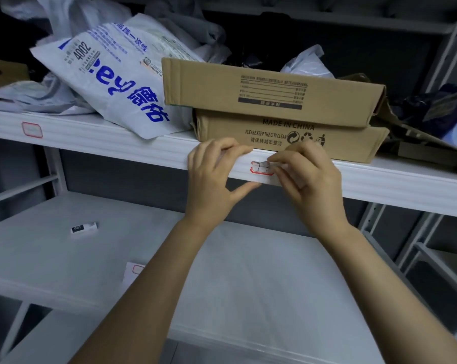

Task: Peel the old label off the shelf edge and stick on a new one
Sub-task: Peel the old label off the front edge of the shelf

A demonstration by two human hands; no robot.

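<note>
The left hand point(211, 177) is gripping the shelf edge point(117, 143). The right hand point(308, 174) is pinching the old label point(258, 169) at its three o'clock end, starting the peel. Next, probably, pulling slowly.

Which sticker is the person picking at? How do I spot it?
Find the white upper shelf, then the stacked cardboard boxes on it. On the front edge below them, between the left hand and right hand, is the red-bordered label. The other label, far left, has no hands near it.
</note>
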